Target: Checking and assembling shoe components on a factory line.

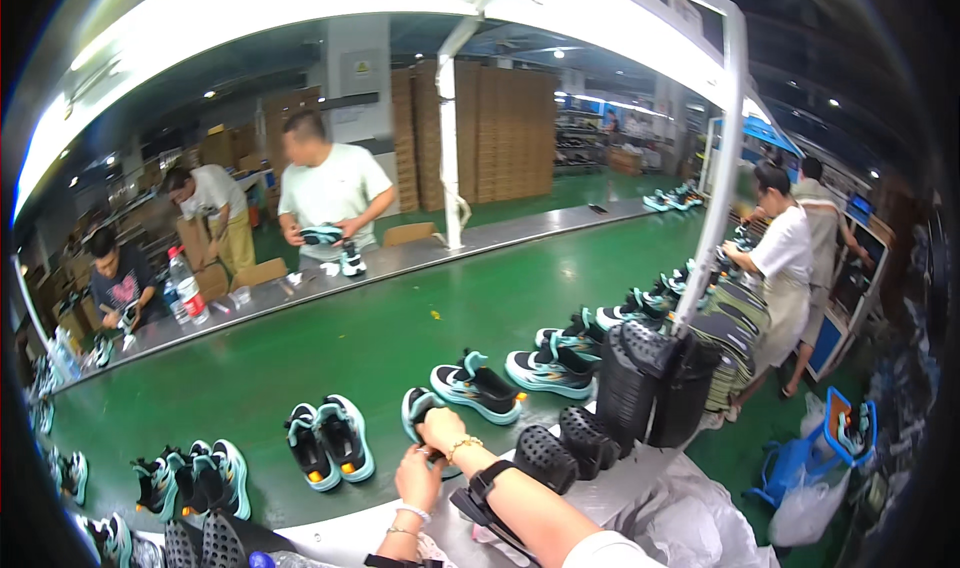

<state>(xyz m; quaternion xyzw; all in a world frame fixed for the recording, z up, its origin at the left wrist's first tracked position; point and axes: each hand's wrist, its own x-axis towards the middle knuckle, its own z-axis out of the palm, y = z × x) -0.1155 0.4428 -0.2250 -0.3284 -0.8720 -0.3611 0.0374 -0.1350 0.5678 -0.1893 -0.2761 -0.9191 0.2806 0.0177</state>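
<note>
Near the front edge of the green belt, both my hands are on one black, white and teal sneaker (415, 405). My right hand (442, 429) reaches over its top, fingers curled at the opening. My left hand (418, 479) closes round the heel end, just below the right; the two hands hide most of the shoe. A matching sneaker (475, 388) lies just beyond my right hand, and another (550, 371) farther right. Left of my hands, a pair of the same sneakers (330, 442) rests side by side with orange heel tabs.
Black ridged foam-like rolls (636, 383) and dark studded pieces (545, 458) stand right of my forearm, beside clear plastic bags (680, 503). More sneakers (195, 478) sit at left. Across the green belt (400, 318), a person (335, 188) handles a shoe; a white post (715, 158) rises at right.
</note>
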